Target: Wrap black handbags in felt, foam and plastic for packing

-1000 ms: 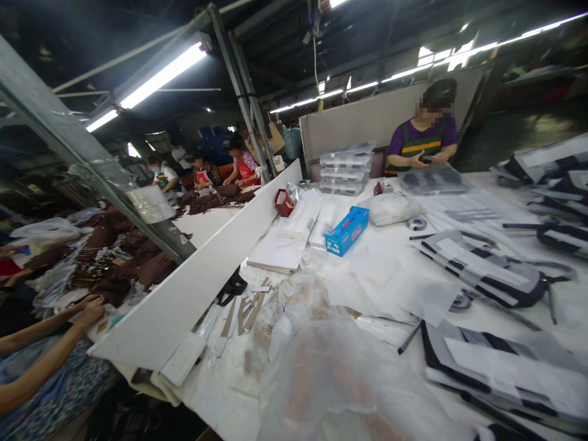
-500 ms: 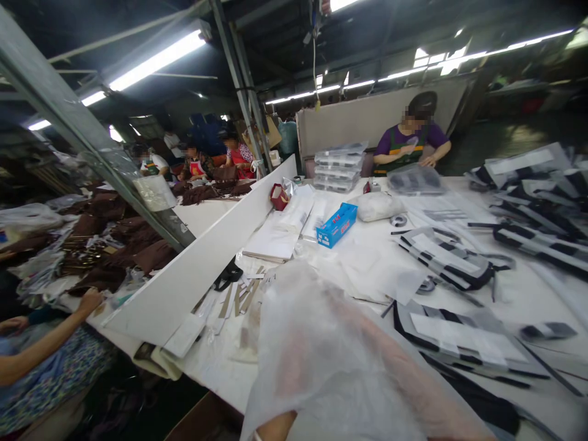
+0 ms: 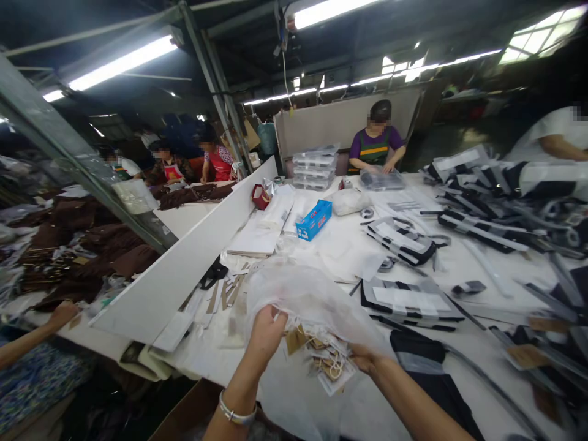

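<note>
A translucent plastic bag point(image 3: 316, 288) is stretched between my two hands above the near side of the table. My left hand point(image 3: 267, 331), with a bracelet on its wrist, pinches the bag's edge. At the bag's other side my right hand point(image 3: 370, 360) grips the plastic; its fingertips are partly hidden. A bunch of hang tags point(image 3: 328, 361), white and brown with pale strings, spills at the bag's mouth between the hands.
A blue box point(image 3: 315, 220) stands mid-table. Black and grey bags point(image 3: 404, 300) lie to the right. A white divider board point(image 3: 184, 269) runs along the left. Across the table a co-worker point(image 3: 376, 141) handles a wrapped piece. Cardboard strips point(image 3: 225, 294) lie left.
The plastic bag, which was raised and covered both hands, has come down and been gathered. My hands and the hang tags now show. The view has turned right.
</note>
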Demonstrator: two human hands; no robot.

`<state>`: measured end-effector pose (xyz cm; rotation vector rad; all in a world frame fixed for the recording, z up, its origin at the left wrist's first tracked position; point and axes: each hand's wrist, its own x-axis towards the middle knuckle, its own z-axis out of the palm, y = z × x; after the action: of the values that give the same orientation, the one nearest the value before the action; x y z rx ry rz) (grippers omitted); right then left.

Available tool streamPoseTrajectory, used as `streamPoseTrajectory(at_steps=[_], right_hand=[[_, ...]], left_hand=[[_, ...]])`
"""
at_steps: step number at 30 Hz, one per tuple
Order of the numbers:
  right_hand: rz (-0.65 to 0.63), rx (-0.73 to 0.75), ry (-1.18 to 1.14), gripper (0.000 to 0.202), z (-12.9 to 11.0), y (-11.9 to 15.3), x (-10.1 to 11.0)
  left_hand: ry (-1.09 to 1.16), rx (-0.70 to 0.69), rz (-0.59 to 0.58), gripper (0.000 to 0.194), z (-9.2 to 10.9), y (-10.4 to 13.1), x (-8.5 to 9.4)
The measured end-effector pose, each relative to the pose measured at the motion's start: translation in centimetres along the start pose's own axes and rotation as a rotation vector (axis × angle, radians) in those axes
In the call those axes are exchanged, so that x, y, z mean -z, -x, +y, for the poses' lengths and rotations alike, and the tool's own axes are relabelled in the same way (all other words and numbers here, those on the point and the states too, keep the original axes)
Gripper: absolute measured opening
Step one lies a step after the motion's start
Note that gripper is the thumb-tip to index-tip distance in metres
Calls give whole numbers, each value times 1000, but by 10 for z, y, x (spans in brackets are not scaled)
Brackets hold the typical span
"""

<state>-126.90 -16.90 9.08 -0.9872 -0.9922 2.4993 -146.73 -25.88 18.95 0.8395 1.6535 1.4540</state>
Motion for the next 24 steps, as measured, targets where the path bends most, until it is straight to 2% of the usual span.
streamPoseTrajectory(at_steps=[2,7,13,19,24], right_hand=[[4,-41,-56,32,3,15,1],[-2,-31,-168,44,0,66,0],[-66,-62,-219,53,5,137,3],[-161,-108,-266,55,4,225,23],[-33,-53,-268,72,-23,311,54]], left_hand=[[-22,-11,18,53,-4,-3,-6],[-14,15,18,49,-18,5,-18],[91,207,-17,47,-40,18,-26],[190,317,-75,43,-69,60,-48],[199,349,2,44,-88,99,-71]])
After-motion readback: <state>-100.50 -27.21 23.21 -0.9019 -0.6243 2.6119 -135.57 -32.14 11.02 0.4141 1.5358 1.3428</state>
